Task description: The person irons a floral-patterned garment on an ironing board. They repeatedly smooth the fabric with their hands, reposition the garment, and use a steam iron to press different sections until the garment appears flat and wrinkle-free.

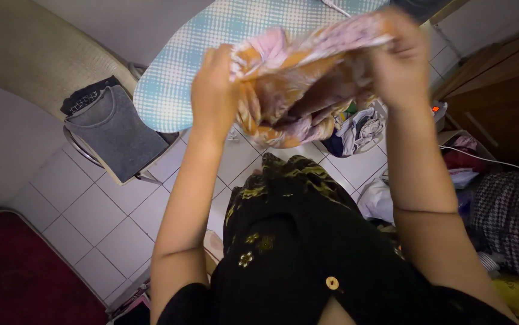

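Head view: my left hand (214, 90) and right hand (399, 63) each hold a clenched grip on the crumpled orange-and-pink patterned cloth (298, 84). I hold it aloft between them, above the blue-and-white checked ironing board (175, 78).

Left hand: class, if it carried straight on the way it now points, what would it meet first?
The left hand, gripping the orange and pink patterned cloth, points up-frame toward the checked ironing board. That board is probably first, though depth is unclear.

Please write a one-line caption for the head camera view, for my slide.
Both hands, left hand and right hand, hold a crumpled pink-and-orange patterned cloth above a blue-checked ironing board.
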